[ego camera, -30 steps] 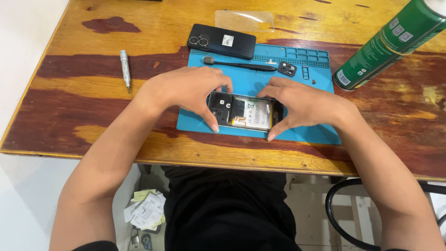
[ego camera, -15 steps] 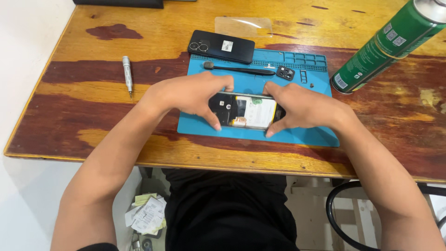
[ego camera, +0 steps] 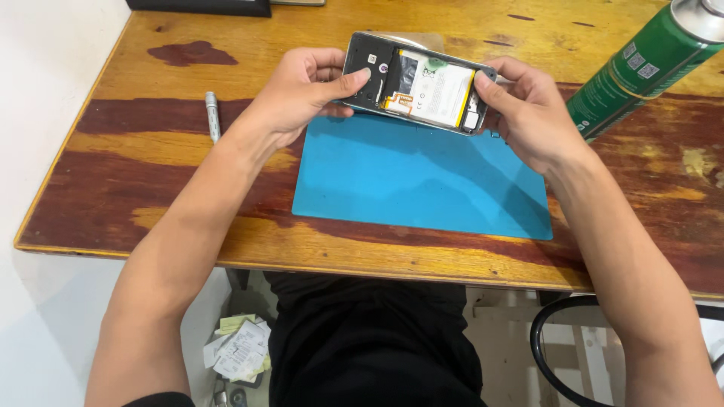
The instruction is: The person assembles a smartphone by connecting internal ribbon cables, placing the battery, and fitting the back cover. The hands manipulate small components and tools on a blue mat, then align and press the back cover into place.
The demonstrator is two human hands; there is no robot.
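In the head view, both hands held one opened phone (ego camera: 417,83) in the air, above the far edge of the blue mat (ego camera: 422,177) and tilted toward the camera. The left hand (ego camera: 302,90) was closed around the camera end, with its thumb pressed on the inner parts. The right hand (ego camera: 528,113) was closed around the other end, with the fingers behind the frame. The back cover was off, so the white battery and the boards were visible.

I judge that the step in hand was inspection of the open phone. The next move would call for a steady hold and a careful touch on the thin cables.

Counted: one phone, one mat, one green spray can (ego camera: 641,68) at the right, one silver pen-like tool (ego camera: 213,114) at the left, one wooden table (ego camera: 151,158). Some crumpled papers (ego camera: 240,348) lay on the floor below.
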